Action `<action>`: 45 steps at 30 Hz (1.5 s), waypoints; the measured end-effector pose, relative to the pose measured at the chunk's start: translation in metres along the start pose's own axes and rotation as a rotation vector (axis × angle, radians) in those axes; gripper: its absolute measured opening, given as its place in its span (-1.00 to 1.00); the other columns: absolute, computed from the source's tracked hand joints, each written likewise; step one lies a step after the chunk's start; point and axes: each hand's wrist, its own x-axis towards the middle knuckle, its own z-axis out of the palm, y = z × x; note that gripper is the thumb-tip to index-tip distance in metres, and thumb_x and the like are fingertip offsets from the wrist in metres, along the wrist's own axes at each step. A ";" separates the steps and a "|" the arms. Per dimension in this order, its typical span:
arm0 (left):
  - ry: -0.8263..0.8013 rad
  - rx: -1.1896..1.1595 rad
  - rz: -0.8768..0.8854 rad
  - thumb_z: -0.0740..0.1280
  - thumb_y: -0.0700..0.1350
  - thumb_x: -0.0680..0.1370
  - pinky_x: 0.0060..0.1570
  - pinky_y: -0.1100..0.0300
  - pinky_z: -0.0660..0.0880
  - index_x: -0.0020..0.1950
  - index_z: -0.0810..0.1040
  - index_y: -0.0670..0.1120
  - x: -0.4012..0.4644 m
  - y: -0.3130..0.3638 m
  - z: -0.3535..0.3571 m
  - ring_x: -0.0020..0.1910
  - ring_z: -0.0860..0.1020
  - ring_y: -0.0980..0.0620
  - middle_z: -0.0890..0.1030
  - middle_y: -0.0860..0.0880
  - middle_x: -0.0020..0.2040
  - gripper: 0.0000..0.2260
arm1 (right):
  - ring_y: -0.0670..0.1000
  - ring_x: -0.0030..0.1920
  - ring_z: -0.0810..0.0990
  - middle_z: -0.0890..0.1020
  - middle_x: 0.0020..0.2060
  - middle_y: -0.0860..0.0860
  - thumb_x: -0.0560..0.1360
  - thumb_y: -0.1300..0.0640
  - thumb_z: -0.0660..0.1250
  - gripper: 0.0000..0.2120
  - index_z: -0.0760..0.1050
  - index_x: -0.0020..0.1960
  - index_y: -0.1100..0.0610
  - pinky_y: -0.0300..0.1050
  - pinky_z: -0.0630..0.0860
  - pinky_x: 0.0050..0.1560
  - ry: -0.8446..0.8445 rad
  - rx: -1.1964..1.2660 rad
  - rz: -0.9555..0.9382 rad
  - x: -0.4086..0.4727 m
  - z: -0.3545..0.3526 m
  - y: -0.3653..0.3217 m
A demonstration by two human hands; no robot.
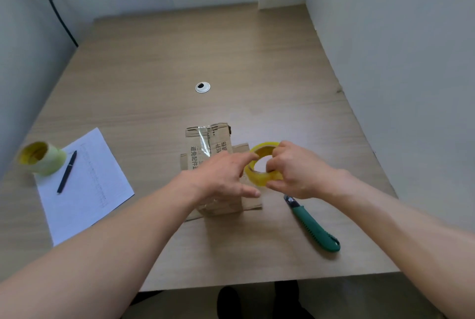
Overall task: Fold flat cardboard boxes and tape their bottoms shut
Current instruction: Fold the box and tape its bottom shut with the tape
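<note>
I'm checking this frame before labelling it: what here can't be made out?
- Cardboard box, head view: its near half lies under the left hand, so the flaps there are hidden.
- Tape roll: the right hand covers its right side; the loose end cannot be found.
- Sheet of paper: the print is too small to read.
- Utility knife: the blade tip sits under the right hand.

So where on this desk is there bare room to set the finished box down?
The far half of the table, beyond the grommet, is bare. The near edge is bare too. Crowded: box, both hands, knife, paper.
</note>
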 end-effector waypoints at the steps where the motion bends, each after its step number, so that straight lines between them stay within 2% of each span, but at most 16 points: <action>1: -0.002 0.008 -0.030 0.39 0.36 0.38 -0.04 0.15 0.29 0.49 0.25 0.15 0.004 0.003 -0.003 0.18 0.51 -0.10 0.59 0.02 0.18 -0.25 | 0.06 0.04 0.43 0.52 -0.20 -0.01 0.43 -0.10 0.36 -0.77 0.64 -0.04 0.01 -0.16 0.34 -0.14 0.043 -0.014 -0.007 0.003 0.000 -0.003; 4: -0.017 0.051 -0.164 0.44 0.31 0.34 -0.09 0.19 0.34 0.39 0.41 0.26 0.014 0.014 -0.011 0.18 0.54 0.00 0.62 0.13 0.09 -0.37 | 0.06 0.03 0.45 0.45 -0.26 -0.05 0.42 -0.11 0.35 -0.75 0.65 -0.07 0.03 -0.16 0.32 -0.15 0.110 -0.035 0.011 0.004 0.003 -0.005; 6: -0.005 0.053 -0.237 0.48 0.23 0.30 -0.20 0.22 0.33 0.23 0.55 0.28 0.019 0.021 -0.013 0.07 0.57 0.03 0.57 0.20 -0.13 -0.50 | 0.08 0.03 0.45 0.42 -0.27 -0.06 0.43 -0.13 0.33 -0.73 0.66 -0.08 0.05 -0.13 0.40 -0.12 0.133 -0.028 0.041 0.003 0.006 -0.006; 8: 0.011 0.024 -0.288 0.52 0.14 0.27 -0.26 0.23 0.32 0.08 0.62 0.27 0.022 0.023 -0.012 -0.07 0.55 0.05 0.48 0.20 -0.29 -0.61 | 0.11 0.04 0.45 0.52 -0.23 -0.01 0.44 -0.14 0.32 -0.70 0.66 -0.08 0.07 -0.04 0.48 -0.05 0.153 -0.056 0.051 0.002 0.011 -0.011; 12: 0.080 -0.052 -0.360 0.56 0.05 0.26 -0.20 0.23 0.39 0.01 0.64 0.26 0.019 0.018 -0.004 -0.09 0.54 0.06 0.54 0.18 -0.25 -0.65 | 0.16 0.08 0.49 0.60 -0.10 0.09 0.39 -0.07 0.45 -0.71 0.65 -0.05 0.13 0.03 0.53 0.05 0.345 0.062 0.096 -0.016 0.030 -0.019; 15: 0.107 -0.083 -0.373 0.57 0.03 0.28 -0.14 0.21 0.45 -0.01 0.65 0.26 0.017 0.019 -0.002 -0.04 0.58 0.05 0.61 0.15 -0.15 -0.68 | 0.12 0.13 0.50 0.57 0.08 0.08 0.31 -0.02 0.51 -0.50 0.57 0.20 0.12 -0.04 0.47 0.15 0.615 0.238 0.308 -0.058 0.063 -0.011; 16: 0.103 -0.100 -0.381 0.57 0.03 0.28 -0.14 0.21 0.45 -0.04 0.65 0.25 0.016 0.018 -0.002 -0.04 0.58 0.04 0.61 0.15 -0.15 -0.70 | 0.12 0.13 0.50 0.54 0.12 0.06 0.31 -0.03 0.50 -0.44 0.51 0.27 0.08 -0.03 0.46 0.12 0.574 0.245 0.464 -0.076 0.078 -0.008; 18: 0.085 -0.141 -0.395 0.57 0.02 0.27 -0.14 0.21 0.44 -0.13 0.63 0.25 0.017 0.018 -0.004 -0.05 0.58 0.04 0.60 0.17 -0.20 -0.75 | 0.12 0.18 0.47 0.49 0.18 0.03 0.38 -0.14 0.43 -0.35 0.35 0.40 0.01 0.00 0.44 0.12 0.236 0.160 0.746 -0.107 0.109 -0.008; 20: 0.074 -0.181 -0.399 0.58 0.03 0.27 -0.14 0.22 0.42 -0.21 0.59 0.25 0.018 0.017 -0.002 -0.06 0.58 0.05 0.60 0.17 -0.22 -0.77 | 0.07 0.16 0.44 0.47 0.18 0.00 0.49 -0.16 0.29 -0.42 0.27 0.46 -0.02 -0.03 0.42 0.12 0.007 0.070 0.803 -0.125 0.135 -0.014; 24: 0.081 -0.233 -0.361 0.59 0.06 0.28 -0.07 0.19 0.47 -0.17 0.59 0.25 0.017 0.012 -0.002 -0.06 0.59 0.05 0.63 0.14 -0.19 -0.76 | 0.05 0.09 0.53 0.55 0.11 0.01 0.59 0.09 0.15 -0.65 0.41 0.37 0.05 -0.05 0.46 0.01 0.317 0.429 0.770 -0.123 0.138 -0.034; 28: 0.081 -0.271 -0.325 0.59 0.09 0.29 -0.06 0.18 0.48 -0.15 0.57 0.25 0.014 0.010 -0.003 -0.08 0.59 0.06 0.64 0.15 -0.17 -0.75 | -0.20 0.03 0.54 0.58 0.04 -0.17 0.58 0.00 0.19 -0.68 0.47 0.30 -0.01 -0.43 0.44 -0.02 0.518 0.589 0.464 -0.115 0.116 -0.069; 33: 0.076 -0.291 -0.295 0.59 0.10 0.30 -0.09 0.18 0.48 -0.15 0.58 0.24 0.012 0.009 -0.003 -0.11 0.59 0.07 0.64 0.15 -0.19 -0.76 | -0.13 0.03 0.57 0.61 0.05 -0.05 0.58 0.10 0.25 -0.67 0.50 0.32 0.12 -0.34 0.51 0.02 0.541 0.517 0.395 -0.102 0.110 -0.080; 36: 0.076 -0.299 -0.278 0.59 0.09 0.31 -0.06 0.15 0.51 -0.15 0.58 0.23 0.012 0.007 -0.002 -0.10 0.60 0.07 0.65 0.15 -0.18 -0.77 | -0.07 -0.02 0.59 0.61 0.02 -0.03 0.58 0.16 0.29 -0.69 0.50 0.32 0.13 -0.12 0.59 -0.06 0.525 0.511 0.392 -0.099 0.112 -0.081; 40: 0.078 -0.308 -0.267 0.58 0.09 0.32 -0.10 0.16 0.49 -0.15 0.57 0.24 0.011 0.006 -0.001 -0.12 0.60 0.08 0.64 0.17 -0.21 -0.77 | 0.01 -0.07 0.59 0.59 0.02 0.00 0.60 0.11 0.28 -0.65 0.46 0.37 0.09 0.00 0.60 -0.14 0.428 0.421 0.392 -0.092 0.121 -0.078; 43: 0.087 -0.298 -0.263 0.58 0.10 0.32 -0.12 0.17 0.47 -0.13 0.57 0.26 0.009 0.007 -0.001 -0.11 0.59 0.09 0.64 0.19 -0.21 -0.76 | 0.09 -0.09 0.60 0.59 0.03 0.00 0.58 0.06 0.29 -0.64 0.46 0.37 0.01 0.03 0.57 -0.22 0.418 0.333 0.549 -0.099 0.130 -0.065; 45: 0.096 -0.288 -0.270 0.57 0.11 0.32 -0.14 0.18 0.42 -0.10 0.58 0.27 0.008 0.008 -0.001 -0.09 0.59 0.09 0.63 0.19 -0.20 -0.76 | 0.08 -0.03 0.55 0.53 0.07 -0.02 0.59 -0.05 0.22 -0.61 0.40 0.40 -0.07 -0.05 0.48 -0.22 0.308 0.212 0.736 -0.108 0.129 -0.048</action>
